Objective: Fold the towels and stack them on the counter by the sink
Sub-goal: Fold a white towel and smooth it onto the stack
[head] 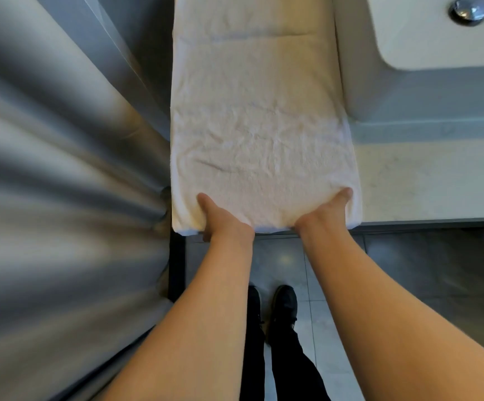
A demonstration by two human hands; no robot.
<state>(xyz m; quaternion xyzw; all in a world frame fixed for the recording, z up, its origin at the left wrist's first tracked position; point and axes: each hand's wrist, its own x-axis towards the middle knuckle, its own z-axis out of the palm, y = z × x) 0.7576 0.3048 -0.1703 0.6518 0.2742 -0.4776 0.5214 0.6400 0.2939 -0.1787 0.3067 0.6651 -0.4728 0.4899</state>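
Nearest you, your two black shoes (275,311) stand on the grey floor tiles (408,285), with your bare forearms reaching forward above them. Your left hand (220,218) grips the near edge of the white towel (258,134) close to its left corner, thumb lying on top of the cloth and the fingers curled under the edge. Your right hand (326,211) holds the same edge close to the right corner in the same way, thumb on top and fingers hidden beneath. The towel lies lengthwise away from you on the pale counter (426,180), its near edge at the counter's front lip, its surface creased and a fold line crossing it farther back. To the left of the towel hangs a grey pleated curtain (61,169), just beside the cloth's left side. To the right, beyond the bare counter, sits the white sink (394,39), its wall touching the towel's right side, with a chrome drain plug (469,8) in the basin at the far corner.
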